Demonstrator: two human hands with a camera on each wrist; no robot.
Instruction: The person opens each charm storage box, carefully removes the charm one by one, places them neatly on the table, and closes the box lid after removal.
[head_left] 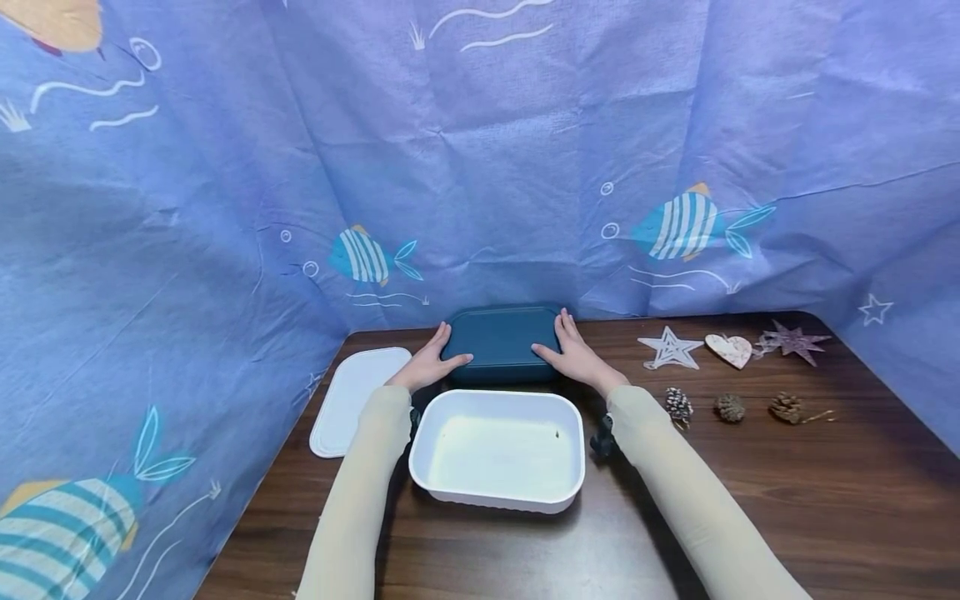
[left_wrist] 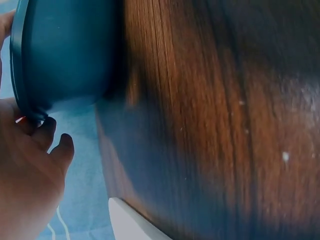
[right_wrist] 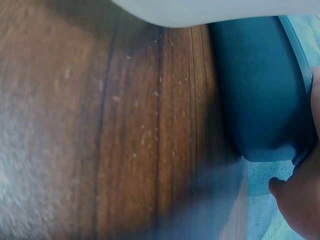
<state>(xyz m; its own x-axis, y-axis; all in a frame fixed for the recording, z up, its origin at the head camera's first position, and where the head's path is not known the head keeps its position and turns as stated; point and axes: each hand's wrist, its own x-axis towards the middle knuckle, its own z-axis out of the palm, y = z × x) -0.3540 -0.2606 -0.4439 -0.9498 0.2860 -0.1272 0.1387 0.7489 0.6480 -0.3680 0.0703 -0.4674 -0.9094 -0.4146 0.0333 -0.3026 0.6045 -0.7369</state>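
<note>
A dark blue lidded box sits at the back of the table against the curtain. My left hand holds its left end, thumb over the lid; the left wrist view has the fingers bent beneath the rim. At the opposite end my right hand grips the box the same way, thumb on top and fingers along the side. Between the forearms stands an open white container, nearer the front, with a small dark speck inside. Its pale edge also crosses the top of the right wrist view.
Left of the arms lies a white lid. On the right are a white star, a heart ornament, a purple star and three pine cones. A blue fish-print curtain hangs behind the wooden table.
</note>
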